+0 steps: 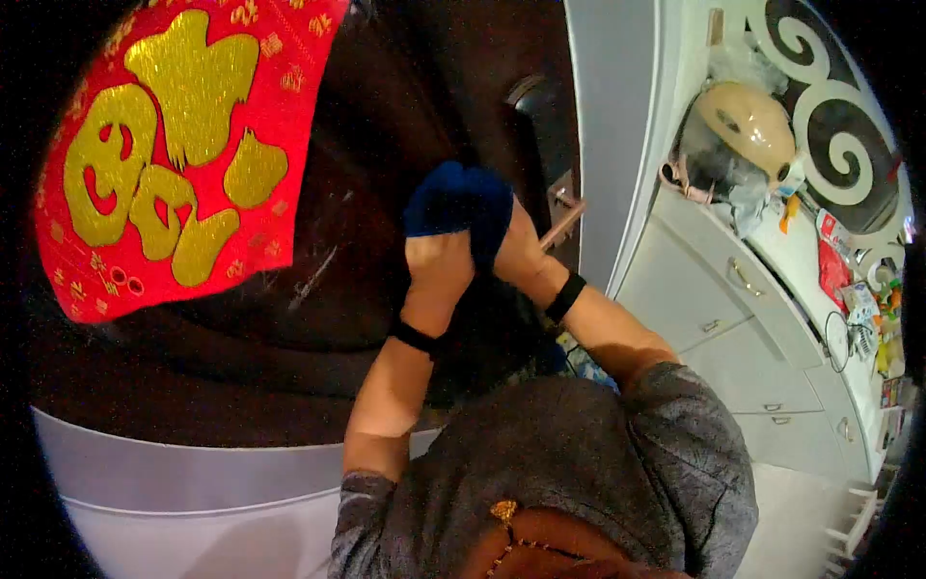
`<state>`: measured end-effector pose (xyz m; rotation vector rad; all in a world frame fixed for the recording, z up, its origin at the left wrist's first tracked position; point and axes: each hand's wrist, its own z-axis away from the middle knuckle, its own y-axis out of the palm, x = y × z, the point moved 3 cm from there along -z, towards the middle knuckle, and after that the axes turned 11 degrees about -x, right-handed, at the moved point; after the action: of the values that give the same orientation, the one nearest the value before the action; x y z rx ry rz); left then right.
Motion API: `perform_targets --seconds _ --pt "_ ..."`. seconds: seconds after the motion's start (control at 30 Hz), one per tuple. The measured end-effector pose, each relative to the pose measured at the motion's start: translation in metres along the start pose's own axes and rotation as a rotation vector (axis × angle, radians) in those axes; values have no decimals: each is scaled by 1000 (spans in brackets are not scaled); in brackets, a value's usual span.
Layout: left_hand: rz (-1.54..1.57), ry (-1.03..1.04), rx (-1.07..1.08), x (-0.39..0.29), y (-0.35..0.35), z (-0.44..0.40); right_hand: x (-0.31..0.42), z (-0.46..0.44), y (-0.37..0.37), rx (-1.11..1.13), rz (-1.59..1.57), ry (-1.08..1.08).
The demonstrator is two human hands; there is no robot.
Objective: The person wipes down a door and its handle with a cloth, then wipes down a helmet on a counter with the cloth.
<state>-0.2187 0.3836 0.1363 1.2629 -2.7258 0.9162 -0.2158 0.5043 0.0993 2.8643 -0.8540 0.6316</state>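
Note:
A dark blue cloth (458, 198) is bunched in front of a dark brown door (367, 318). My left hand (439, 261) holds the cloth from the left, its fingers hidden beneath the fabric. From the right, my right hand (521, 246) grips the same cloth, with a fold hanging between the two hands. Black bands circle both wrists. Just right of my right hand is a copper-coloured door handle (562, 224), below a dark lock panel (529, 101).
A red sheet with gold characters (280, 227) is stuck on the door at left. To the right, a white cabinet (694, 289) carries a beige helmet (748, 125), plastic bags and small items. A pale door frame (617, 125) edges the door.

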Motion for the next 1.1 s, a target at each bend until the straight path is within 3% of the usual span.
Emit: perform_targets --seconds 0.03,0.1,0.17,0.2,0.27,0.33,0.4,0.43,0.53,0.57,0.73,0.8,0.93,1.0,1.03,1.1 --pt "223 -153 -2 12 16 -1 -4 -11 0 -7 -18 101" --pt "450 -294 -14 13 12 -24 20 -46 -16 -13 -36 51" --pt "211 -351 101 -4 -34 -67 27 -68 -23 -55 -96 -46" --pt "214 -346 91 1 -31 -68 21 -74 -23 -58 -91 -56" --pt "-190 62 -160 3 -30 -74 13 -89 -28 -137 135 -346" --pt "-155 12 -155 -5 -40 -94 16 -120 -49 -38 104 -374" --pt "-129 -32 -149 -14 -41 -110 18 -145 -76 152 208 -56" --pt "-67 -71 -136 -18 -35 -110 7 -143 -86 62 98 -167" --pt "-19 -51 -158 -29 -9 -115 -16 -129 -97 -81 89 -185" --pt "-25 -22 -177 -33 -1 -119 -16 -130 -104 13 79 -78" --pt "-11 79 -241 -51 33 -136 -22 -121 -123 41 -23 109" --pt "-44 82 -234 -55 41 -137 -32 -102 -121 -90 -244 -106" --pt "-103 97 -131 -52 47 -147 -63 -85 -100 -159 -144 -133" --pt "-70 104 -122 -43 40 -157 -74 -101 -84 -162 -325 334" --pt "-94 120 -78 -41 39 -164 -76 -111 -86 -52 -184 337" --pt "-79 148 -150 -31 36 -187 -65 -138 -88 -88 -126 205"
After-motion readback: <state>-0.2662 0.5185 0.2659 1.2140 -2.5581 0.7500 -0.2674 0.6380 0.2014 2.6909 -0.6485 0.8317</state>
